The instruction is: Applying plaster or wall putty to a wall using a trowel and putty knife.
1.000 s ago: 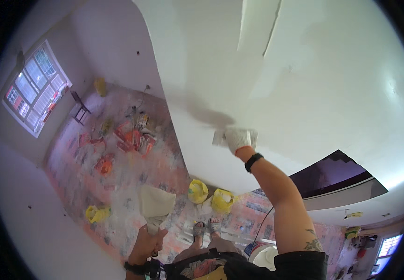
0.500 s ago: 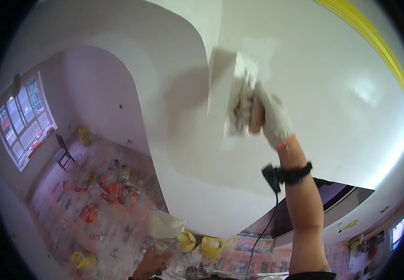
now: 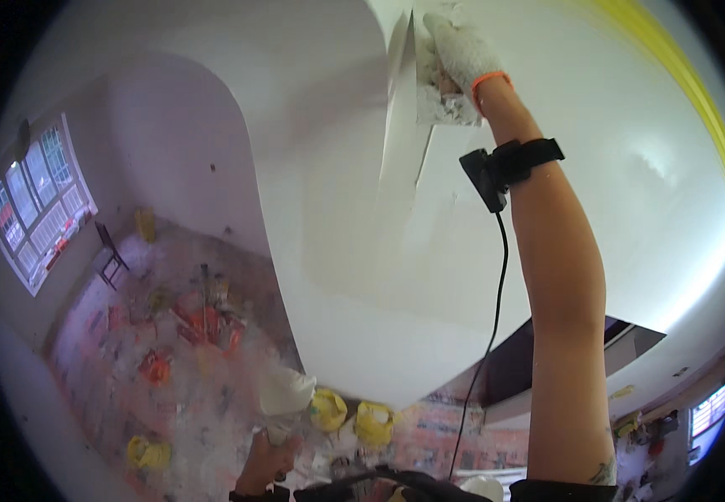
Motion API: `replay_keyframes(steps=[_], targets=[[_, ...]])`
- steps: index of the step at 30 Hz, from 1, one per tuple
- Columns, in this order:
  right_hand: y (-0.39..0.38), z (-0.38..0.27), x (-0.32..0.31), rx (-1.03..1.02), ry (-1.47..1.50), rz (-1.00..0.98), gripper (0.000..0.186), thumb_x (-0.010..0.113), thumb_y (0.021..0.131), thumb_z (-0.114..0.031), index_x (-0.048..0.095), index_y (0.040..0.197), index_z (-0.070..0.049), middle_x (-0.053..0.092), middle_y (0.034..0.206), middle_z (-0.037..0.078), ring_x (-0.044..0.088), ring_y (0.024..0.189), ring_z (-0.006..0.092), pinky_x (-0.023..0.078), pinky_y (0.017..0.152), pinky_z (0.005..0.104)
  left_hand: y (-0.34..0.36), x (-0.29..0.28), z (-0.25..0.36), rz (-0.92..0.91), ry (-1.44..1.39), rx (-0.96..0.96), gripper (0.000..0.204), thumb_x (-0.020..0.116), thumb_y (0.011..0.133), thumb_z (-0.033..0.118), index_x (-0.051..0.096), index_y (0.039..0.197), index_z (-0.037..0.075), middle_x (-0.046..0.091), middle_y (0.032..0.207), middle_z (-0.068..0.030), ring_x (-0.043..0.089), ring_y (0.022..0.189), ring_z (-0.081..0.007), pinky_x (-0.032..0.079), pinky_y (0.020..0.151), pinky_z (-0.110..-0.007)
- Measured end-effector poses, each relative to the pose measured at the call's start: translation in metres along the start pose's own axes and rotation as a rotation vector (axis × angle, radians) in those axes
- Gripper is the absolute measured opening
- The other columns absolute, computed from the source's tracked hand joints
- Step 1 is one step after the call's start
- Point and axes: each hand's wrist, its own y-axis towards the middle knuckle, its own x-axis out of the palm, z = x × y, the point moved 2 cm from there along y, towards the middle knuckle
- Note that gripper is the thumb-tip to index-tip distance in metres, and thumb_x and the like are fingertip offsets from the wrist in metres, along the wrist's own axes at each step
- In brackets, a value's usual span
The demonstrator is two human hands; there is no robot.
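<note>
My right hand (image 3: 466, 55), in a white knit glove with an orange cuff, reaches far up along the white plastered surface (image 3: 362, 276). It is closed round the handle of a plastering trowel (image 3: 448, 110), whose putty-smeared blade lies at the surface beside a curved edge. Below the trowel runs a narrow dark line in the white coat. Low down, my bare left hand (image 3: 269, 460) is closed on a broad putty knife (image 3: 285, 393), its wide pale blade pointing up. The left fingers are partly blurred.
Yellow buckets (image 3: 374, 422) stand on the stained floor below. Red bags (image 3: 208, 325) and a chair (image 3: 110, 255) are farther left, near a window (image 3: 40, 205). A yellow trim strip (image 3: 681, 79) curves along the upper right. A black cable (image 3: 496, 309) hangs from my right wrist strap.
My right hand and the trowel have moved upward along the surface, and the right arm is stretched farther. My left hand with the putty knife has shifted slightly left.
</note>
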Motion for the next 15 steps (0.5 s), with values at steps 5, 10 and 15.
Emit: replay_keyframes(steps=[5,10,15], targets=[[-0.073,0.031,0.062,0.041,0.208,0.110,0.060,0.050,0.094,-0.052,0.070,0.104,0.003,0.068,0.075,0.016,0.065,0.067,0.0241,0.054,0.069,0.0392,0.019,-0.008,-0.022,-0.066,-0.074,0.075,0.019,0.070,0.093,0.013,0.055,0.086,0.004,0.044,0.053,0.0019,0.039,0.039,-0.0078,0.029,0.037,-0.028],[-0.151,0.093,0.139,0.108,0.103,0.090,0.047,0.056,0.098,-0.045,0.065,0.095,0.001,0.069,0.108,0.029,0.067,0.088,0.0468,0.054,0.080,0.0515,0.017,0.005,-0.018,-0.075,-0.081,0.023,0.021,0.071,0.094,0.011,0.053,0.085,0.005,0.045,0.053,0.0014,0.039,0.039,-0.0078,0.029,0.037,-0.027],[-0.221,0.131,0.193,0.134,0.139,0.103,0.039,0.060,0.098,-0.039,0.063,0.085,-0.002,0.070,0.094,0.023,0.067,0.081,0.0450,0.054,0.074,0.0518,0.007,0.006,-0.025,-0.054,0.014,-0.036,0.022,0.071,0.094,0.012,0.052,0.086,0.004,0.046,0.052,0.0008,0.040,0.039,-0.0077,0.029,0.037,-0.027]])
